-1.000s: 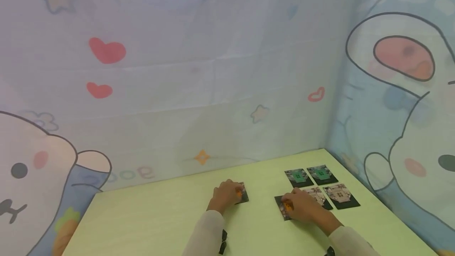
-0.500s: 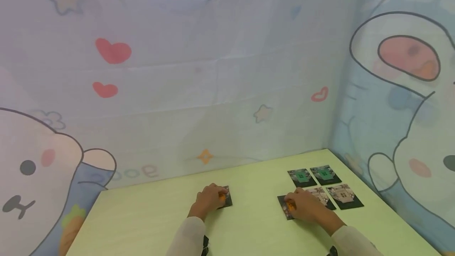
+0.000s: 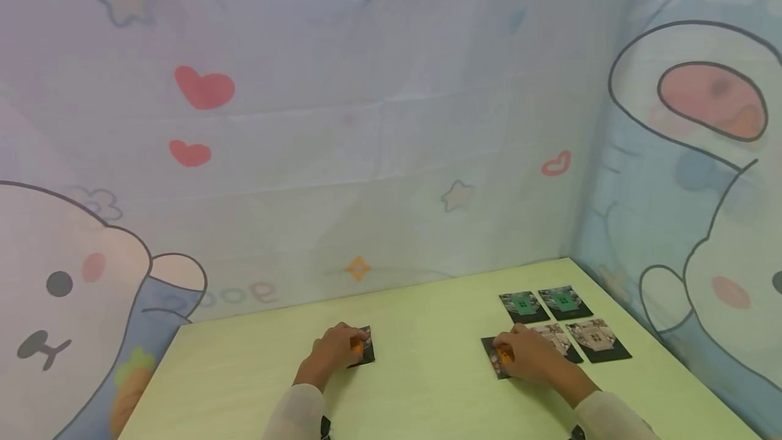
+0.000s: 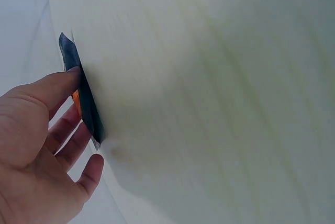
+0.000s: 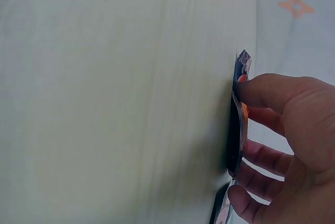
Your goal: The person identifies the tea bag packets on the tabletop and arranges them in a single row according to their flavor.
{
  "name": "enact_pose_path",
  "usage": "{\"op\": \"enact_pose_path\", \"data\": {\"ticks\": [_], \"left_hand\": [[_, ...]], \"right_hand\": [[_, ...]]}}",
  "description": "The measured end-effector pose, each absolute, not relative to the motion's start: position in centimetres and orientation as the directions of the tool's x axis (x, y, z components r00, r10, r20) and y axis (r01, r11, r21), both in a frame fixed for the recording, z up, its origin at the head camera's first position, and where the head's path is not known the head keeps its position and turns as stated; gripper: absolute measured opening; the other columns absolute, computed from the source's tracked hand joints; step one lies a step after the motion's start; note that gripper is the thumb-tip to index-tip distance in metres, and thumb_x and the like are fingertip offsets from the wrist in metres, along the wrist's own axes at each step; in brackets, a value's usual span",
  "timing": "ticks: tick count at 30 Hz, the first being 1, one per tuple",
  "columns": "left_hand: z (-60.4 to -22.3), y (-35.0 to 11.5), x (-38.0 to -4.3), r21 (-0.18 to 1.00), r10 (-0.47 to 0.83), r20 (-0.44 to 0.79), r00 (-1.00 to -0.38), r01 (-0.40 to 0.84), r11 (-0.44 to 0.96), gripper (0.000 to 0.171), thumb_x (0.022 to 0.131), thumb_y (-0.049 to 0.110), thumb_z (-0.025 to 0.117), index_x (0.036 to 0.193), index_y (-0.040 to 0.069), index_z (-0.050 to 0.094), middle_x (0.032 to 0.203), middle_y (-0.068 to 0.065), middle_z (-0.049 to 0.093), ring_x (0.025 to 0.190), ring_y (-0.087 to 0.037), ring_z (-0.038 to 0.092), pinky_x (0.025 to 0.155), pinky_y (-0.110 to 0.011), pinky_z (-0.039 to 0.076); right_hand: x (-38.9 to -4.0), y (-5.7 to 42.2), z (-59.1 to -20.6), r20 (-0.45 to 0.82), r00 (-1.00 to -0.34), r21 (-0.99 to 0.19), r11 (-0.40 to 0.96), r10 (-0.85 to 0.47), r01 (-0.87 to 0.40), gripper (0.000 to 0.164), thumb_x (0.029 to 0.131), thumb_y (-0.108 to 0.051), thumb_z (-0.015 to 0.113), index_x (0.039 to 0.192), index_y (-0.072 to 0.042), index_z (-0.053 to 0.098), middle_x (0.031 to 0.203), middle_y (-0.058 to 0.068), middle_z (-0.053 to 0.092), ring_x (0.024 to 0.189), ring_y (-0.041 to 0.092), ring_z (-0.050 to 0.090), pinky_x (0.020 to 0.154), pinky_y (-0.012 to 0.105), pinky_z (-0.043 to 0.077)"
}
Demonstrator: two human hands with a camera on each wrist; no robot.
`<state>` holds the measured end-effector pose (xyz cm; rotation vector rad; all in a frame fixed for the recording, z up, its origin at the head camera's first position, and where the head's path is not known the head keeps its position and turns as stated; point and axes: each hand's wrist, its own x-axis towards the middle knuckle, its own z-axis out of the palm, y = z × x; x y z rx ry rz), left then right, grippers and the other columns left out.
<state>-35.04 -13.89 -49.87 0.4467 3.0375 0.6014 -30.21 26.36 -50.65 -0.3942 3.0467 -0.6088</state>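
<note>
- Currently, left hand [image 3: 332, 350] pinches left packet [image 3: 368, 352] at mid-bench [image 3: 427, 345]; surface contact unclear.
- Right hand [image 3: 530, 355] grips right packet [image 3: 495, 356], just beside a beige packet [image 3: 557, 339].
- Advisable: light edge pressure, packets level, avoiding creases.

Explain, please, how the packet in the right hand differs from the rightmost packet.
The held packet shows orange print; the rightmost packet shows beige. The right hand pinches and partly hides the held packet; the rightmost packet lies untouched, its front fully visible. Both have dark areas.
</note>
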Motion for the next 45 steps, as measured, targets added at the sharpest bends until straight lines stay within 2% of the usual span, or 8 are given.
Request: {"op": "enact_pose_path", "data": {"ticks": [6, 28, 35, 45], "left_hand": [[-49.5, -16.3, -34.5, 0.402, 0.251, 0.016, -0.968, 0.236, 0.885, 0.033, 0.088, 0.015, 0.078, 0.12, 0.021, 0.075, 0.127, -0.012, 0.064, 0.111, -0.036, 0.062, 0.088, -0.063, 0.047], [-49.4, -25.5, -33.1, 0.39, 0.159, -0.063, -0.985, 0.123, 0.913, 0.04, 0.086, 0.013, 0.079, 0.124, 0.022, 0.073, 0.124, -0.007, 0.064, 0.11, -0.032, 0.063, 0.087, -0.059, 0.049], [-49.2, -28.0, -32.5, 0.381, 0.143, -0.079, -0.987, 0.103, 0.919, 0.04, 0.085, 0.01, 0.079, 0.122, 0.021, 0.074, 0.125, -0.009, 0.064, 0.112, -0.035, 0.063, 0.089, -0.064, 0.048], [-48.6, -29.8, -32.0, 0.389, 0.152, -0.109, -0.982, 0.099, 0.916, 0.036, 0.085, 0.003, 0.079, 0.117, 0.02, 0.075, 0.125, -0.012, 0.064, 0.118, -0.04, 0.061, 0.096, -0.063, 0.05]], "right_hand": [[-30.3, 26.4, -50.4, 0.034, -0.97, -0.38, 0.894, -0.242, -0.237, 0.034, 0.081, -0.019, 0.083, 0.114, -0.019, 0.073, 0.107, 0.005, 0.061, 0.088, 0.018, 0.056, 0.076, 0.043, 0.051], [-30.2, 26.2, -50.5, 0.012, -0.972, -0.384, 0.897, -0.234, -0.22, 0.034, 0.081, -0.02, 0.082, 0.115, -0.019, 0.073, 0.108, 0.006, 0.061, 0.089, 0.019, 0.057, 0.076, 0.045, 0.052], [-30.4, 26.2, -50.8, 0.015, -0.973, -0.375, 0.901, -0.23, -0.218, 0.035, 0.081, -0.02, 0.082, 0.114, -0.019, 0.073, 0.109, 0.006, 0.061, 0.089, 0.019, 0.056, 0.077, 0.044, 0.052], [-30.6, 26.2, -50.8, 0.023, -0.97, -0.367, 0.901, -0.241, -0.233, 0.033, 0.081, -0.021, 0.083, 0.112, -0.021, 0.073, 0.109, 0.005, 0.062, 0.089, 0.018, 0.057, 0.079, 0.045, 0.053]]}}
